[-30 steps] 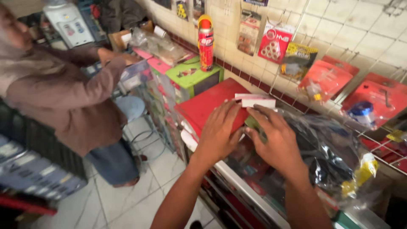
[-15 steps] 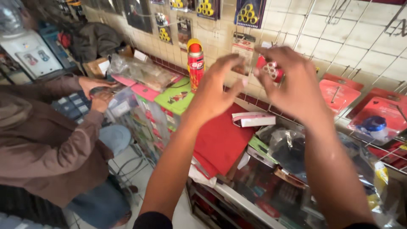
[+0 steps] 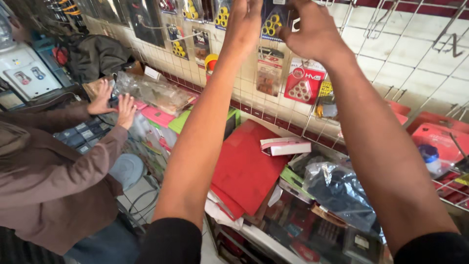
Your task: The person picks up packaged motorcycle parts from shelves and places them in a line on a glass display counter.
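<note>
left hand [image 3: 246, 22] and right hand [image 3: 312, 29] raised higher, up the wall rack [image 3: 391, 54]

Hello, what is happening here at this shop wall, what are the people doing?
A person reaches both hands up to the wire grid wall: left hand and right hand are at a hanging dark packet. Whether they grip it cannot be told. Below lies a red box. Beside them, a co-worker's hands touch a clear plastic bag.

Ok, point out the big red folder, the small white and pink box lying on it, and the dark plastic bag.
red folder [image 3: 244, 171], head view, middle of its bare cover.
white and pink box [image 3: 286, 145], head view, centre of its top face.
dark plastic bag [image 3: 339, 193], head view, middle of the crinkled plastic.
</note>
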